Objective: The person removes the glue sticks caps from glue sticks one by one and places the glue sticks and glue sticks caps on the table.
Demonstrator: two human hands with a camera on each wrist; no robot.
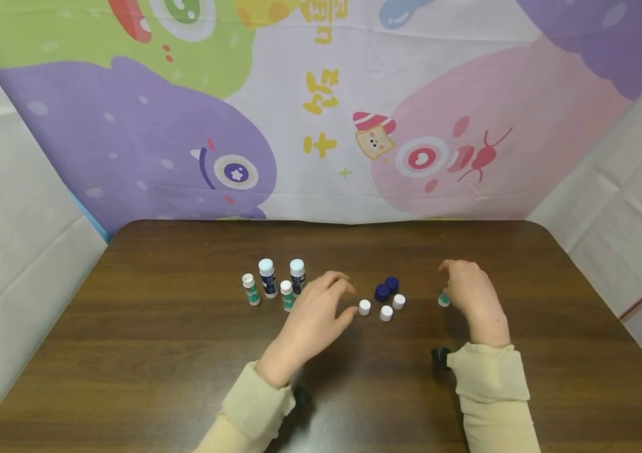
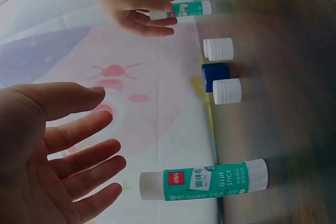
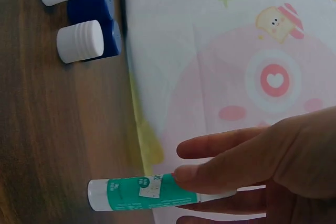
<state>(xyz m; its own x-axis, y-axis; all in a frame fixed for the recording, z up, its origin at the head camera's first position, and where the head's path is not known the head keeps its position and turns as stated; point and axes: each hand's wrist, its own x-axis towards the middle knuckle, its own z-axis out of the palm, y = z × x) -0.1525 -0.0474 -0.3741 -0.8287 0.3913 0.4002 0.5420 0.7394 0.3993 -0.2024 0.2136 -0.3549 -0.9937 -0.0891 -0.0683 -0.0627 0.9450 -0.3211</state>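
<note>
On the right of the table, my right hand (image 1: 471, 296) pinches a green and white glue stick (image 3: 152, 192) near its top between thumb and fingers. The stick stands upright, its lower end (image 1: 444, 301) showing below the hand. My left hand (image 1: 312, 321) hovers over the middle with fingers spread, holding nothing. Just beyond its fingertips in the left wrist view is another green glue stick (image 2: 207, 181), standing on the table. Between the hands lie three white caps (image 1: 386, 313) and two dark blue caps (image 1: 382, 292).
Two larger blue and white glue sticks (image 1: 267, 280) stand left of my left hand, beside a second small green one (image 1: 250, 290). A cartoon-printed cloth (image 1: 321, 189) hangs behind the brown table (image 1: 128, 352). Black wrist mounts (image 1: 440, 358) sit under the sleeves.
</note>
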